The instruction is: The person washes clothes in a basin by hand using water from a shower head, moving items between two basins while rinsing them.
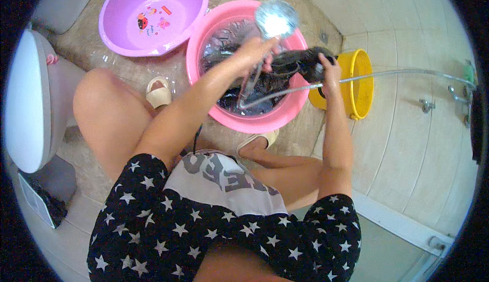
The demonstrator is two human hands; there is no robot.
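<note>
My left hand [263,54] is closed round the handle of a shower head [276,19], whose round face is over the far rim of a pink plastic basin [252,124]. Dark wet cloth [252,94] lies in water in that basin. At the basin's right side my right hand [329,70] grips a bunched end of dark wet fabric [313,62], which stretches leftward towards my left hand. The metal shower hose [282,93] loops down over the basin, then runs right past my right wrist to the wall.
A purple basin [168,22] stands at the upper left, touching or close to the pink one. Right of the pink basin is a yellow bucket [361,87]. Taps [426,105] stick out from the tiled wall. A white toilet [30,102] stands at the left; a floor drain [323,36] is near the corner.
</note>
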